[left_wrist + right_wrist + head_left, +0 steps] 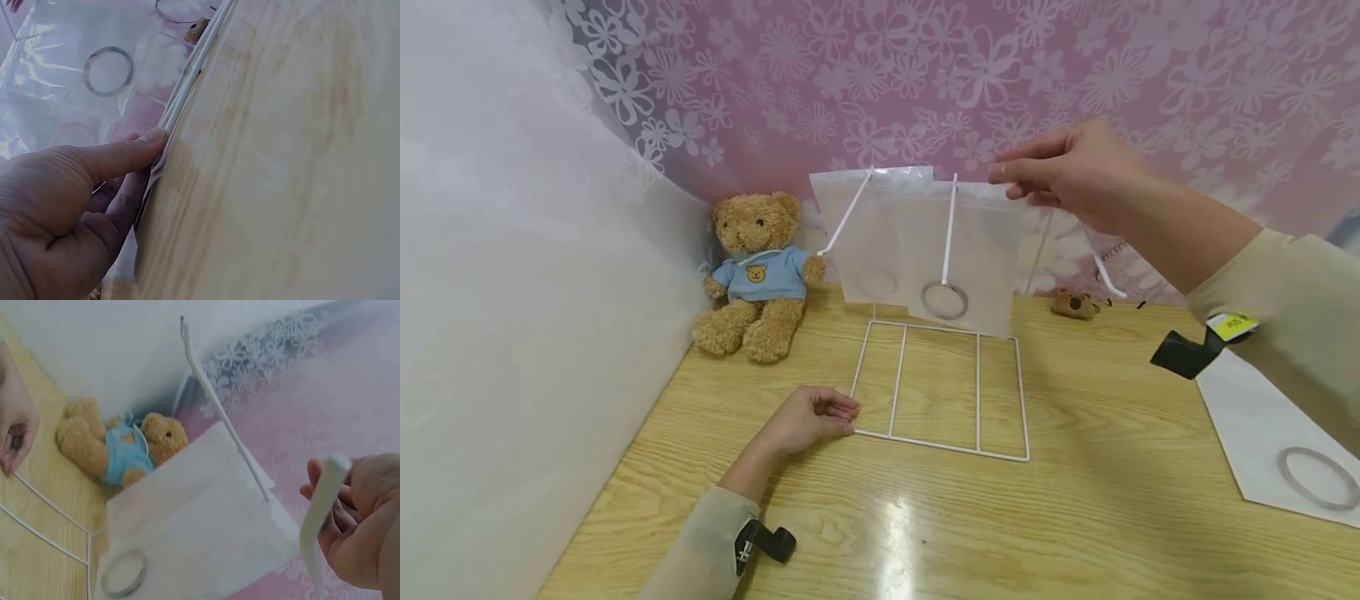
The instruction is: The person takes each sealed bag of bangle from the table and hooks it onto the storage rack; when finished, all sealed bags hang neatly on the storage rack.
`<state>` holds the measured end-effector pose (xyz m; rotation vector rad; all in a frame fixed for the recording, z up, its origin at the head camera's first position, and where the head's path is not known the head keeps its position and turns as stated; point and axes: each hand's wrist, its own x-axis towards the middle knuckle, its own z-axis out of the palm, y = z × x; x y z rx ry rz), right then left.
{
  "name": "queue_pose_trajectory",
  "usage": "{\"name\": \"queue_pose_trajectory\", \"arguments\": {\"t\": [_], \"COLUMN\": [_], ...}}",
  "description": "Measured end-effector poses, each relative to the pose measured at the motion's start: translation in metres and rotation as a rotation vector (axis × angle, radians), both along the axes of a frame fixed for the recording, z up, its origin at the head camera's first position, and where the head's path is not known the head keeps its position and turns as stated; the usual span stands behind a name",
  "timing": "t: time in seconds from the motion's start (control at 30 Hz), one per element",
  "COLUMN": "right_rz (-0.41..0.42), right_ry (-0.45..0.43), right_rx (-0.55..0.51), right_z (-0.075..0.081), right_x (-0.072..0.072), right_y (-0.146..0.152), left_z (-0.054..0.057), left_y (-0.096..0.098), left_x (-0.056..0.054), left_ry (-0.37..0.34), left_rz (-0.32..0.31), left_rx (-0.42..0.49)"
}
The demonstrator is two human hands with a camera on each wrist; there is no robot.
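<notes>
My left hand (808,419) pinches the front left corner of a white wire rack (936,444) on the wooden table. Thumb and fingertips meet on the rack's wire in the left wrist view. Two pale translucent plastic bags hang from the rack: a rear bag (857,237) on the left prong (847,212) and a front bag (988,258) on the middle prong (950,237). A grey ring (945,300) shows low on the front bag. My right hand (1078,175) hovers at that bag's top right corner, fingers loosely extended. The right prong (322,506) partly hides its fingers in the right wrist view.
A teddy bear (760,275) in a blue shirt sits left of the rack by a white side wall (512,250). A small brown plush head (1075,304) lies behind, right. Another pale bag (1262,450) with a grey ring lies on the table's right. Flowered pink cloth (850,75) hangs behind.
</notes>
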<state>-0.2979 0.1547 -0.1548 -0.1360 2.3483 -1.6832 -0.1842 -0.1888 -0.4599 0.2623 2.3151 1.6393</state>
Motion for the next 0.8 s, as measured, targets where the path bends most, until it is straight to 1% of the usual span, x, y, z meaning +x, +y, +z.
{"name": "queue_pose_trajectory", "arguments": {"t": [0.07, 0.2, 0.4, 0.47, 0.53, 0.63, 0.7, 0.73, 0.8], "right_rz": [0.036, 0.096, 0.136, 0.143, 0.138, 0.133, 0.146, 0.167, 0.194], "right_ry": [-0.008, 0.004, 0.100, 0.144, 0.189, 0.240, 0.277, 0.288, 0.326], "right_rx": [-0.022, -0.017, -0.009, 0.018, 0.088, 0.134, 0.115, 0.049, -0.007], "right_z": [0.001, 0.002, 0.003, 0.002, 0.002, 0.000, -0.003, -0.006, -0.012], "right_x": [0.008, 0.025, 0.049, 0.056, 0.064, 0.077, 0.084, 0.087, 0.095], "right_y": [0.002, 0.007, 0.016, 0.019, 0.022, 0.030, 0.038, 0.042, 0.050], "left_z": [0.000, 0.000, -0.001, -0.001, -0.002, -0.003, -0.004, -0.004, -0.003], "left_y": [0.000, 0.001, 0.000, -0.001, -0.001, -0.001, -0.002, -0.002, -0.002], "left_x": [0.000, 0.000, 0.001, 0.001, 0.002, 0.002, 0.001, 0.000, 0.000], "left_ry": [0.004, 0.005, -0.006, -0.008, -0.014, -0.004, -0.001, 0.002, 0.004], "left_rz": [-0.003, -0.004, 0.009, 0.011, 0.012, 0.006, 0.001, -0.002, -0.008], "left_rx": [-0.005, -0.005, -0.012, -0.014, -0.015, -0.008, -0.002, 0.002, 0.008]}}
